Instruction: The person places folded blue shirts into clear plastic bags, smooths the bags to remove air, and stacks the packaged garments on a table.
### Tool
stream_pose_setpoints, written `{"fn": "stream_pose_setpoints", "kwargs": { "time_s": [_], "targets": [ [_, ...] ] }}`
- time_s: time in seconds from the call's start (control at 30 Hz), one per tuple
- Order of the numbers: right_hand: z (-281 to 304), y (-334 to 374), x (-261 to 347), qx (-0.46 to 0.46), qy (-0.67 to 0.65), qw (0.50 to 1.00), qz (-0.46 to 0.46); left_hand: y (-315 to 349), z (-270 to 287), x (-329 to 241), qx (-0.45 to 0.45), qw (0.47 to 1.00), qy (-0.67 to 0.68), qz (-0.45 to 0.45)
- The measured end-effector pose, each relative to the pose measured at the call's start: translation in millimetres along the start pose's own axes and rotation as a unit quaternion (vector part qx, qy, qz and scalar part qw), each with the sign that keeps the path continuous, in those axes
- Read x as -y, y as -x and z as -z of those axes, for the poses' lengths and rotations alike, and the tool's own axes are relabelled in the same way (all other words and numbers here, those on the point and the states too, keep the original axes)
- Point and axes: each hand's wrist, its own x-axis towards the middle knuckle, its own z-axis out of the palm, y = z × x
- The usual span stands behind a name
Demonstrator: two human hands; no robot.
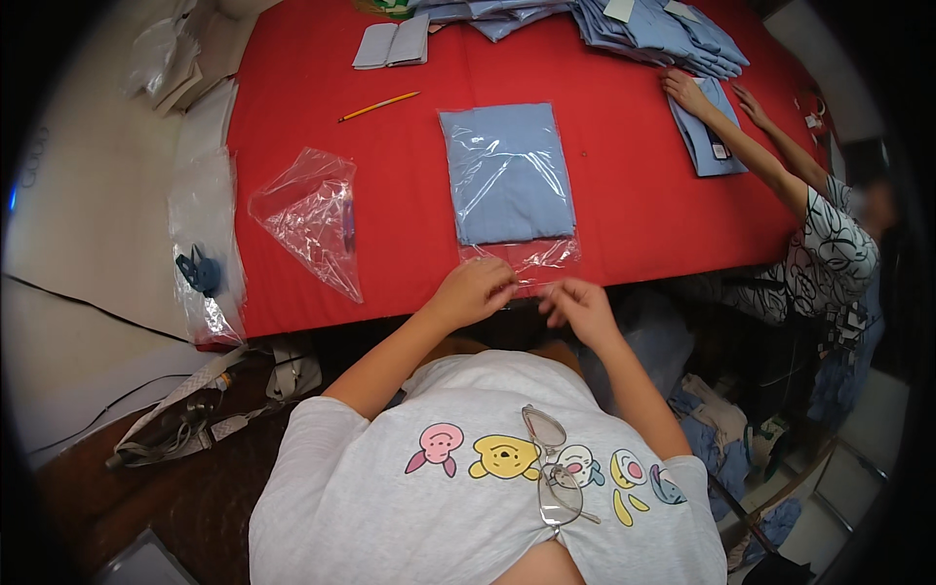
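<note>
A folded light-blue garment (509,175) lies inside a clear plastic bag (546,255) on the red table, with the bag's open end toward me at the front edge. My left hand (478,291) is closed at that end, its fingertips pinching the plastic. Just to its right, my right hand (582,310) has its fingers curled in toward the thumb. The fingertips are slightly blurred, and what they hold, if anything, cannot be made out. A thin pale line of plastic edge shows between the two hands.
An empty-looking clear bag (317,219) lies left on the red cloth (390,166). Farther back are a yellow pencil (378,106), an open notebook (391,44) and stacked blue garments (658,37). At right, another person's hands (688,95) touch a folded blue garment (704,146).
</note>
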Motion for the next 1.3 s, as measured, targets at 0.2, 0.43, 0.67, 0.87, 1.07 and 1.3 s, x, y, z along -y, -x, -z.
{"fn": "stream_pose_setpoints", "kwargs": {
  "time_s": [0.2, 0.43, 0.67, 0.87, 1.07, 1.3],
  "targets": [
    [-37, -139, 89, -0.209, 0.366, 0.836, 0.352, -99, 45, 42, -0.315, 0.935, -0.143, 0.077],
    [-35, -238, 45, -0.205, 0.546, 0.735, 0.346, -141, 35, 106, -0.245, 0.929, -0.259, 0.100],
    [-33, -234, 53, -0.220, 0.575, 0.724, 0.313, -141, 38, 111, -0.232, 0.932, -0.260, 0.099],
    [-4, -222, 71, -0.114, 0.537, 0.781, 0.298, -156, 67, 84, -0.150, 0.928, -0.315, 0.133],
    [-11, -160, 14, -0.133, 0.557, 0.751, 0.330, -126, 31, 80, -0.149, 0.950, -0.275, 0.028],
    [12, -154, 17, -0.056, 0.550, 0.777, 0.301, -123, 35, 88, -0.082, 0.954, -0.284, -0.039]
  ]
}}
